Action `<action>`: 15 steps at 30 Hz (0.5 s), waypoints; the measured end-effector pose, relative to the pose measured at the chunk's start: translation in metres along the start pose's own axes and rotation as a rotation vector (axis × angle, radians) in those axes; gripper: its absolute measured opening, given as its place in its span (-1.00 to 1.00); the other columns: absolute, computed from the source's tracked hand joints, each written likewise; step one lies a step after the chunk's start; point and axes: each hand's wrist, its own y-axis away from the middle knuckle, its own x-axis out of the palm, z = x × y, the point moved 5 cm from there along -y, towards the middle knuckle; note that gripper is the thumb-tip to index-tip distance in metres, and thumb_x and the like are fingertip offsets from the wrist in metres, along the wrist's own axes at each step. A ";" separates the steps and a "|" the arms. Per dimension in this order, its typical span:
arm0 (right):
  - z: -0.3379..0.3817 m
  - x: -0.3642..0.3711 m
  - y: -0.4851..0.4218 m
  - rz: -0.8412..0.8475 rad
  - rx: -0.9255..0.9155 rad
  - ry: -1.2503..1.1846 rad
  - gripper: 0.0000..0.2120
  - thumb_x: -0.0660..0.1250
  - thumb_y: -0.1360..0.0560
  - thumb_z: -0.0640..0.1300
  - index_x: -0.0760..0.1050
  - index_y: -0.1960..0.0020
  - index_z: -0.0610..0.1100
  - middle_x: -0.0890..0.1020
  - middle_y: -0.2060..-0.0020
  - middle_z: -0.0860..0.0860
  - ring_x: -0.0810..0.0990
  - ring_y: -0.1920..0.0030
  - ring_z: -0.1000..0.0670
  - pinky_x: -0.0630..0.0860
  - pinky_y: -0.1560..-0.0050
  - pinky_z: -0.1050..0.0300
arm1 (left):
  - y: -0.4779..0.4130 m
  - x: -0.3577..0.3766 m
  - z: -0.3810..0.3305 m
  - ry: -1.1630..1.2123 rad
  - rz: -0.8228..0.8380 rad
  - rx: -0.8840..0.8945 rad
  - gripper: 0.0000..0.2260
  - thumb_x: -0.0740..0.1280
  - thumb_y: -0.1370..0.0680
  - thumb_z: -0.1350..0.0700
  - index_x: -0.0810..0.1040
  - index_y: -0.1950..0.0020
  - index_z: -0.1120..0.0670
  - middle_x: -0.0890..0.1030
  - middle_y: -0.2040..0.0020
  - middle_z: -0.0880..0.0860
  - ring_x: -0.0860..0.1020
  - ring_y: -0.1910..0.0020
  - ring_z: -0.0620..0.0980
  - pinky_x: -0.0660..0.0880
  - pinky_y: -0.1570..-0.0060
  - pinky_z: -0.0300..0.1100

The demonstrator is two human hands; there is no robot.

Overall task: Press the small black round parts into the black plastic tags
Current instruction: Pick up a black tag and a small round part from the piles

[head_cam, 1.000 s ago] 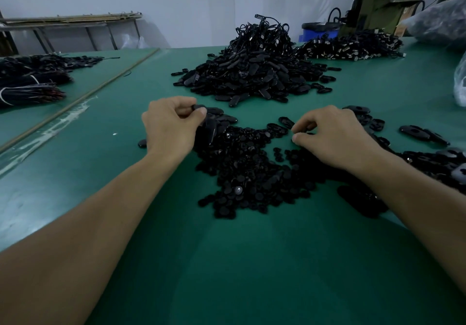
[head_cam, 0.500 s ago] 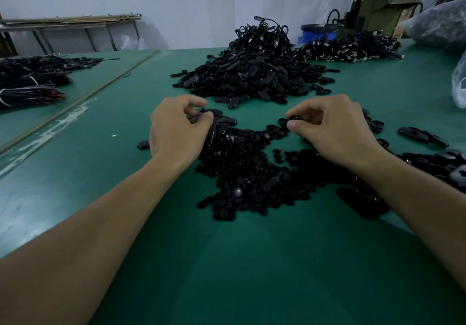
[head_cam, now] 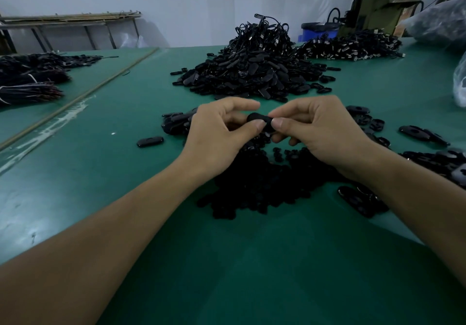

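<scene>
Hands, both working above the middle of the green tabletop (head_cam: pixel 227 261): left hand (head_cam: pixel 222 133) and right hand (head_cam: pixel 317 133) are pinching one oval black plastic tag (head_cam: pixel 259 120) between thumbs and forefingers, just over the loose heap of small black round parts (head_cam: pixel 264 188). Large mound of black plastic tags (head_cam: pixel 254 72) is sitting toward the far edge. Single loose tag (head_cam: pixel 150 141) is lying alone, left of the hands. Blue plastic bucket (head_cam: pixel 319 31) is standing beyond the far edge, contents hidden. Clear plastic bag (head_cam: pixel 460 82) is bulging at the right edge, contents blurred. Plain green surface is stretching along the near edge and left side.
</scene>
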 end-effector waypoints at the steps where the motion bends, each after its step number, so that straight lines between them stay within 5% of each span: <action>1: 0.000 0.000 0.000 -0.006 0.001 0.004 -0.90 0.42 -0.53 -0.20 0.64 0.08 -0.01 0.73 0.23 0.05 0.69 0.22 0.12 0.55 0.23 0.34 | 0.000 0.000 0.000 0.064 -0.003 -0.021 -0.73 0.51 -0.51 0.19 0.62 -0.18 0.01 0.74 0.17 -0.04 0.68 0.21 -0.17 0.57 0.09 -0.28; 10: 0.002 0.006 0.001 -0.008 0.055 -0.261 -0.90 0.44 -0.51 -0.27 0.58 0.07 -0.10 0.71 0.32 0.01 0.65 0.30 0.10 0.52 0.29 0.30 | 0.002 0.003 -0.008 0.257 -0.031 -0.017 -0.79 0.50 -0.50 0.27 0.63 -0.08 0.08 0.75 0.09 0.08 0.72 0.11 -0.01 0.64 0.03 -0.15; 15: 0.001 0.004 0.004 -0.049 -0.066 0.316 -0.90 0.45 -0.51 -0.16 0.65 -0.03 -0.06 0.67 0.28 0.15 0.63 0.22 0.28 0.46 0.17 0.50 | 0.001 0.004 -0.003 0.266 -0.035 -0.070 -0.80 0.45 -0.52 0.32 0.64 -0.08 0.09 0.74 0.15 0.11 0.73 0.14 0.08 0.66 0.12 -0.16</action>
